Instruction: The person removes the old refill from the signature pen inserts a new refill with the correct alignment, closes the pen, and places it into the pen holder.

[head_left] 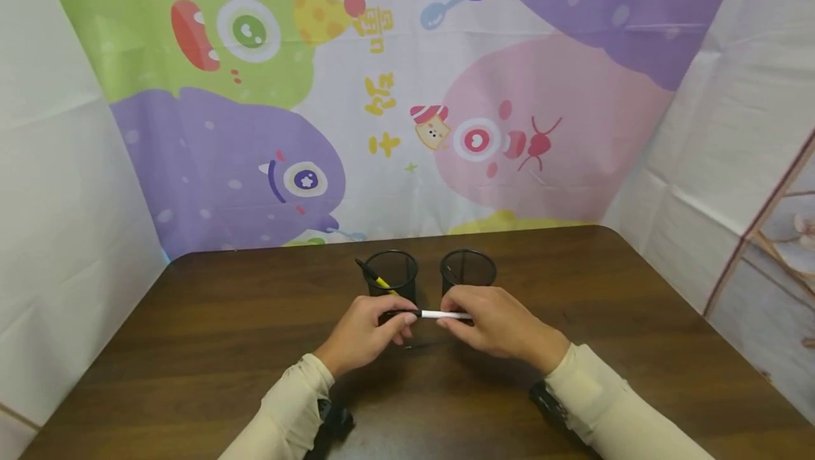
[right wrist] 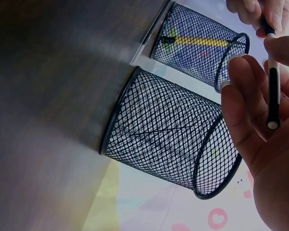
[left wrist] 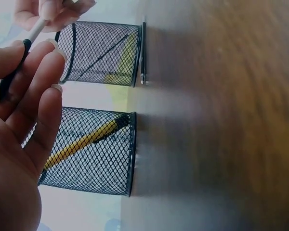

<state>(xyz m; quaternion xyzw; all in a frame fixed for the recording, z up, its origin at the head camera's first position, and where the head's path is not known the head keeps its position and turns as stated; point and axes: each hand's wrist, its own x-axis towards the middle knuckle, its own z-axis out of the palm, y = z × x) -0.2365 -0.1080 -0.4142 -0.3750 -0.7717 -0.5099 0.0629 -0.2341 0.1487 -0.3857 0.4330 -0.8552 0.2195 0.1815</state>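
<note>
A slim white pen with black ends [head_left: 436,314] lies level between the two hands, above the table. The left hand [head_left: 368,331] pinches its black part between thumb and fingers. Thumb and fingers of the right hand [head_left: 503,322] grip the white barrel, whose black tail end [right wrist: 273,115] points out past the thumb in the right wrist view. Just beyond the hands stand two black mesh pen cups, the left cup [left wrist: 94,180] and the right cup [right wrist: 159,130]. A yellow pen with black ends [head_left: 380,281] leans inside the left cup.
Another slim pen [left wrist: 143,53] lies on the brown wooden table [head_left: 255,318] by the cup bases. Behind the table hangs a cloth with cartoon monsters [head_left: 395,191], with white cloth [head_left: 57,184] along the sides.
</note>
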